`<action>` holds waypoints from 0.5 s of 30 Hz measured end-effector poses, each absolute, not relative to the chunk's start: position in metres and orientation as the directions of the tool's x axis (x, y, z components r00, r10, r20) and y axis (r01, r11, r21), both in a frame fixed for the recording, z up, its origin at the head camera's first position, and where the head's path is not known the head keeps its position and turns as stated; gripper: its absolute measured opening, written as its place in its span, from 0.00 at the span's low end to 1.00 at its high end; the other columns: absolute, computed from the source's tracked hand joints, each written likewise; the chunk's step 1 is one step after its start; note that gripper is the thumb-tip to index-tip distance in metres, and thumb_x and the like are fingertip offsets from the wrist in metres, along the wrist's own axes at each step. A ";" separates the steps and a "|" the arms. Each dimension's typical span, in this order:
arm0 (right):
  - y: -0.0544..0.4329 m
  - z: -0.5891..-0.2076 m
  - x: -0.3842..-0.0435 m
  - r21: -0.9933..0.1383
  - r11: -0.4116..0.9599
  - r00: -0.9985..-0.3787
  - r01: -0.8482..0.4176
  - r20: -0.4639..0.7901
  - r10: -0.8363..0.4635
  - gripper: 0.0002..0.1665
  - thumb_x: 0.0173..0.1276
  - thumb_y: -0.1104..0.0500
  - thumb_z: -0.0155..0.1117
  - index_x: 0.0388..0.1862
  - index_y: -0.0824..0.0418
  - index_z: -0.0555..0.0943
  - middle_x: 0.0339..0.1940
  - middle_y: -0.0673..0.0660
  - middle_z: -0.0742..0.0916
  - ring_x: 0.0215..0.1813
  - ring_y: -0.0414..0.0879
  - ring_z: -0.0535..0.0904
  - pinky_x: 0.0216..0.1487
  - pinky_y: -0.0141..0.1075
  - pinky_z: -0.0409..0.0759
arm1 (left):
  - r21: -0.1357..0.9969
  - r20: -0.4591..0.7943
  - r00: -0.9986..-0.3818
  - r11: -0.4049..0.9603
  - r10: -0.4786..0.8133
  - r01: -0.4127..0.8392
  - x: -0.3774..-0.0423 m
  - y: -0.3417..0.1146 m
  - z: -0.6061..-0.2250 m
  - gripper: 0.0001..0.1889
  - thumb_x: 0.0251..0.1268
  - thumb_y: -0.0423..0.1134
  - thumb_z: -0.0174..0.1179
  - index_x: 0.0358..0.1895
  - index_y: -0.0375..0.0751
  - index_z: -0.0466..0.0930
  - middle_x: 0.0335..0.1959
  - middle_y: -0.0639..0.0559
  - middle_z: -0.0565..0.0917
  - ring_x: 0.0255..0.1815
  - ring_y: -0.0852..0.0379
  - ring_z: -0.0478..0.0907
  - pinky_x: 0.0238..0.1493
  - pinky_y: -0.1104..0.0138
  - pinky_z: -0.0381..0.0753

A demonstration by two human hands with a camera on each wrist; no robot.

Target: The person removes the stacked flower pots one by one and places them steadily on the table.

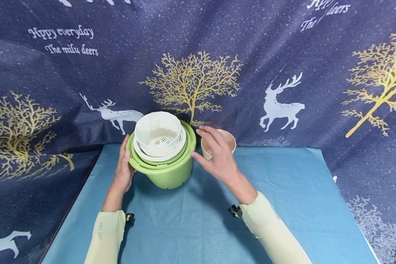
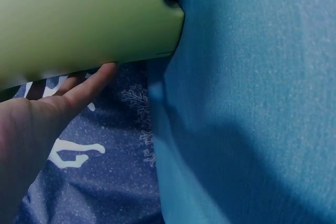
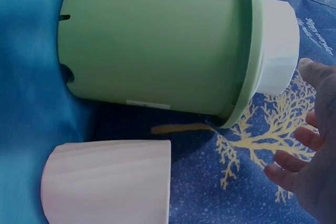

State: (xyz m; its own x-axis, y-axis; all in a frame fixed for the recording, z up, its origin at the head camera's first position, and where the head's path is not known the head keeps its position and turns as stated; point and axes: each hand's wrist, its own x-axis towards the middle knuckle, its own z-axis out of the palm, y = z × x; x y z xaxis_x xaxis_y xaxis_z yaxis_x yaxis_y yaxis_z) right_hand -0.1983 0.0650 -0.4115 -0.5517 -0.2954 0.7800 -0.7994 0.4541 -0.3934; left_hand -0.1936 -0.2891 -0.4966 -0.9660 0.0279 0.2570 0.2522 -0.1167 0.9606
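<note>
A green pot [image 1: 171, 175] stands on the table towards the back, with smaller pots nested in it. The uppermost is a white pot [image 1: 158, 134] with a perforated base. My left hand [image 1: 123, 172] rests against the pot's left side, thumb at the rim and fingers extended along the outside. In the left wrist view, a fingertip meets the green wall. My right hand [image 1: 217, 156] is raised at the right of the green rim, fingers spread and holding nothing. Partly behind it stands a pale pink pot [image 1: 230, 138], seen from the side in the right wrist view.
Blue cloth [image 1: 184, 227] covers the table. A dark blue backdrop [image 1: 237, 33] printed with deer and golden trees rises right behind the pots. The green pot has notches around its base.
</note>
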 end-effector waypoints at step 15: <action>0.051 -0.406 -0.200 -0.369 0.450 -0.535 -0.813 0.779 -0.328 0.40 0.62 0.53 0.84 0.70 0.65 0.79 0.70 0.63 0.80 0.73 0.55 0.75 0.75 0.46 0.71 | 0.958 0.263 -0.964 -0.128 0.043 0.256 -0.193 -0.290 -0.496 0.32 0.89 0.55 0.34 0.89 0.62 0.41 0.87 0.49 0.51 0.70 0.59 0.70 0.52 0.68 0.83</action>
